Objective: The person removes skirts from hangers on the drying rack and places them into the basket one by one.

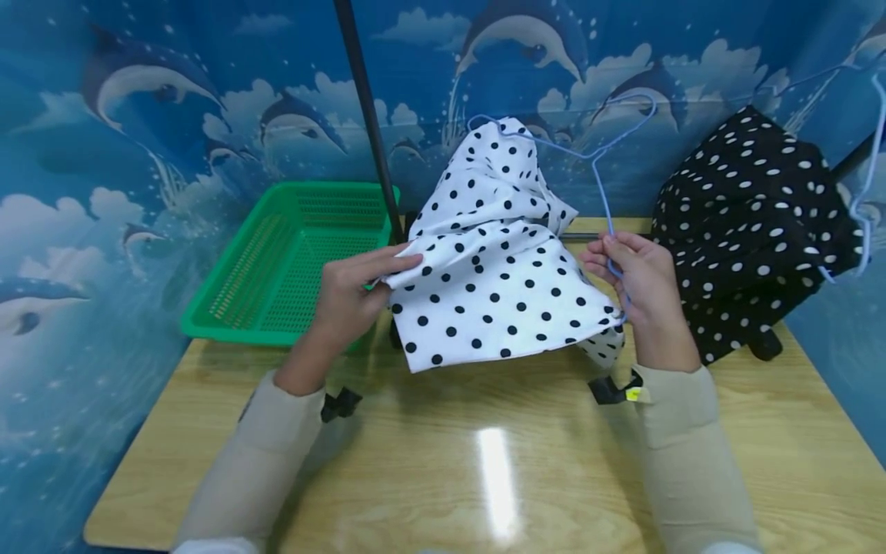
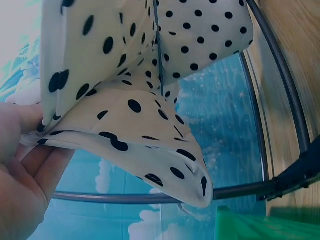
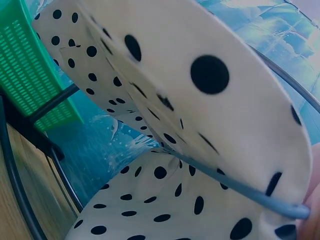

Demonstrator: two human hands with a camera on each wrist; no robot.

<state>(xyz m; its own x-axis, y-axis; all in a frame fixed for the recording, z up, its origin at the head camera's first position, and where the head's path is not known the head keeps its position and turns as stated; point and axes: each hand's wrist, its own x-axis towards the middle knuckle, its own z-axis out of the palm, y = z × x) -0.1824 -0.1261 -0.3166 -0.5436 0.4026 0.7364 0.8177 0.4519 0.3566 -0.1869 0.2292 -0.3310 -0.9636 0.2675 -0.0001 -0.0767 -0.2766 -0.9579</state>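
Note:
A white cloth with black polka dots (image 1: 501,288) is spread between my two hands above the table. My left hand (image 1: 353,292) pinches its left edge; in the left wrist view, the cloth (image 2: 135,107) falls in folds from the thumb and fingers. A light blue wire hanger (image 1: 601,165) runs across the cloth's top, its hook at the upper right. My right hand (image 1: 640,273) holds the hanger's near end beside the cloth's right edge. In the right wrist view, the hanger's bar (image 3: 240,187) passes between two layers of cloth, partly hidden.
Left of the cloth stands a green perforated basket (image 1: 197,308) on the wooden table (image 1: 415,462). A black rack pole (image 1: 367,108) rises behind. At the right hangs a black cloth with white dots (image 1: 734,231), another blue hanger (image 1: 868,177) beside it.

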